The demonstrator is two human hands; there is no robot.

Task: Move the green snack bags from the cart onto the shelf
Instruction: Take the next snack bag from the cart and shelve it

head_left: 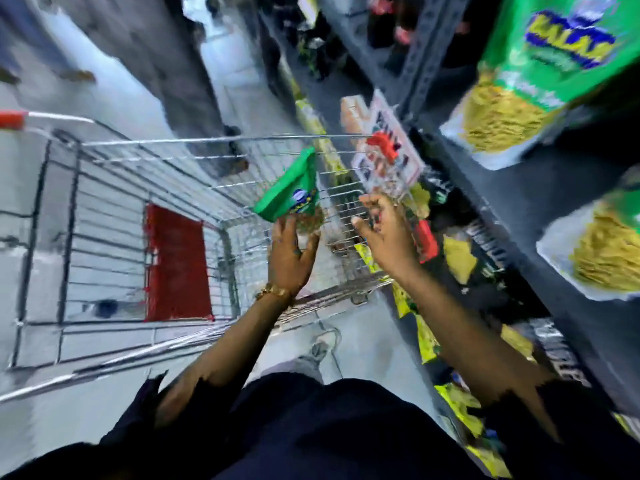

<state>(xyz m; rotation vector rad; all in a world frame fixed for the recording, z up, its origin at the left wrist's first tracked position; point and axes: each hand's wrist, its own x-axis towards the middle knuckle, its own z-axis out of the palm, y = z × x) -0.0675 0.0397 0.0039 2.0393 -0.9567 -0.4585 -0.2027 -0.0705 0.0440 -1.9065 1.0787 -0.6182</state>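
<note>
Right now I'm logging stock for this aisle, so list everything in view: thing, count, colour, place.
Cart: one, silver wire with a red panel, left of the shelf.
Bag: one, green, over the cart, in the left hand's grip.
Shelf bags: two visible, green over yellow snacks, on the shelf at right.
Shelf: one, dark grey, right side.
Lower packs: several, black and yellow, below; blurred.
Left hand: holds the bag.
Right hand: open, empty, over the cart.

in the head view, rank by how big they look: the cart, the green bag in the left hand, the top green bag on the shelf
1. cart
2. top shelf bag, though it is nearer the camera
3. bag in the left hand
</note>
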